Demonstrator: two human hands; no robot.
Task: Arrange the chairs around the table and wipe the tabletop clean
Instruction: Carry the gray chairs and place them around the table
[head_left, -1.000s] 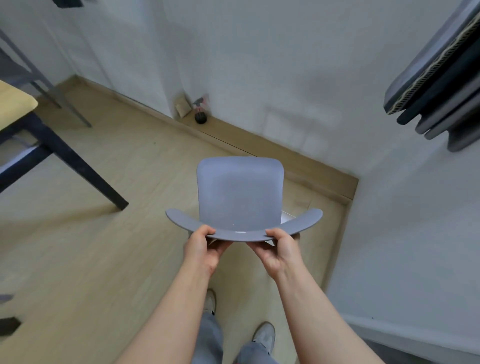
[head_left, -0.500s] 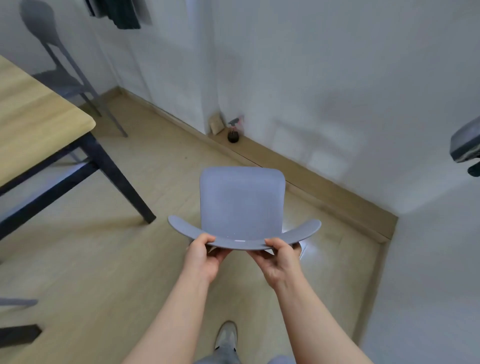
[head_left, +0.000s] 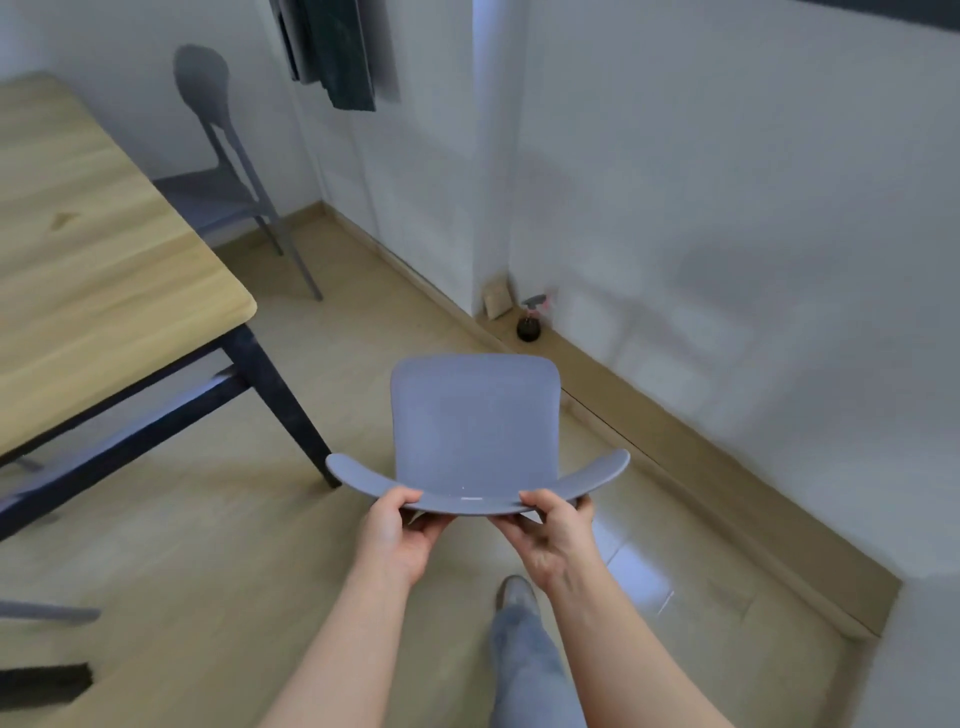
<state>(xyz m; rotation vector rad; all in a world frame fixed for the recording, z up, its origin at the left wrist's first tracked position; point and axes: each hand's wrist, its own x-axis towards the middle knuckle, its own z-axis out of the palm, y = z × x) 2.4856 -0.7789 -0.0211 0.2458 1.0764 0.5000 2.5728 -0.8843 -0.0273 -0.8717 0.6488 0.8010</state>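
Observation:
I look down on a grey plastic chair (head_left: 475, 426) in front of me, its curved backrest nearest to me. My left hand (head_left: 402, 530) grips the top edge of the backrest left of centre, and my right hand (head_left: 556, 535) grips it right of centre. The chair's legs are hidden under the seat. The wooden table (head_left: 98, 260) with dark legs stands to the left, its near corner about a chair's width from this chair. A second grey chair (head_left: 223, 171) stands at the table's far side by the wall.
White walls and a wooden skirting board (head_left: 675, 441) close the room on the right. A small dark spray bottle (head_left: 531, 319) stands on the floor at the wall corner. Dark cloth (head_left: 332, 52) hangs on the wall above. Part of another chair (head_left: 41, 613) shows at the left edge.
My view has swung left with the chair in both hands: the table and the far chair have come further into view, and the dark stack at the right has left it.

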